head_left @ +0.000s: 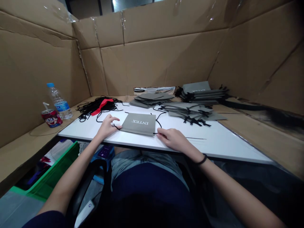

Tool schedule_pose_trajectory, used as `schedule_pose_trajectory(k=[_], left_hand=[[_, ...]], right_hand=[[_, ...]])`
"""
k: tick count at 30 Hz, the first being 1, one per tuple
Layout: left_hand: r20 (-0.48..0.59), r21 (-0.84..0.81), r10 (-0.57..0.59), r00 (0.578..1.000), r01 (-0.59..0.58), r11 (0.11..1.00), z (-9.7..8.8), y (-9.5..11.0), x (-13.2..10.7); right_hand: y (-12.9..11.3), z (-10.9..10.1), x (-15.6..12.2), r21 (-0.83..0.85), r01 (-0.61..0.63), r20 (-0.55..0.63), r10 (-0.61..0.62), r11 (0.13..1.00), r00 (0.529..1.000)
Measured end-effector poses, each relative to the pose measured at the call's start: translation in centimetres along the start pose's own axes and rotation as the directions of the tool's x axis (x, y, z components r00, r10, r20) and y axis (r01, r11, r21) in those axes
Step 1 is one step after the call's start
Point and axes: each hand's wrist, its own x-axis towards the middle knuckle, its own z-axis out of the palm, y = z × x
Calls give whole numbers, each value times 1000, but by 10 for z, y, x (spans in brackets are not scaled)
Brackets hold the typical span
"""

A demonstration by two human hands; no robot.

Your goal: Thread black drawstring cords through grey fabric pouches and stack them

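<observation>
A flat grey paper bag [140, 123] printed INTEX lies on the white table [220, 141] in front of me. My left hand [108, 125] rests at the bag's left edge, fingers pinched on a black cord end [116, 127]. My right hand [173, 138] sits at the bag's near right corner, fingers closed on a thin black cord [157, 123] that loops up along the bag's right side.
A tangle of black cords with a red strip [99, 106] lies at the back left. Stacks of grey bags [150, 98], some with cords [190, 111], sit behind. A water bottle [59, 101] and a can [51, 117] stand left. Cardboard walls [166, 50] surround the table.
</observation>
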Motion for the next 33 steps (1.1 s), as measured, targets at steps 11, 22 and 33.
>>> schedule_pose_trajectory(k=[11, 22, 33], left_hand=[[-172, -568, -508, 844, 337, 751, 1, -22, 8], [-421, -495, -350, 837, 111, 862, -14, -12, 14], [92, -224, -17, 996, 37, 974, -1, 6, 20]], right_hand=[[0, 0, 0, -10, -9, 5, 9, 1000, 1000], [-2, -2, -1, -16, -26, -7, 25, 1000, 1000], [-3, -1, -2, -44, -51, -39, 49, 998, 998]])
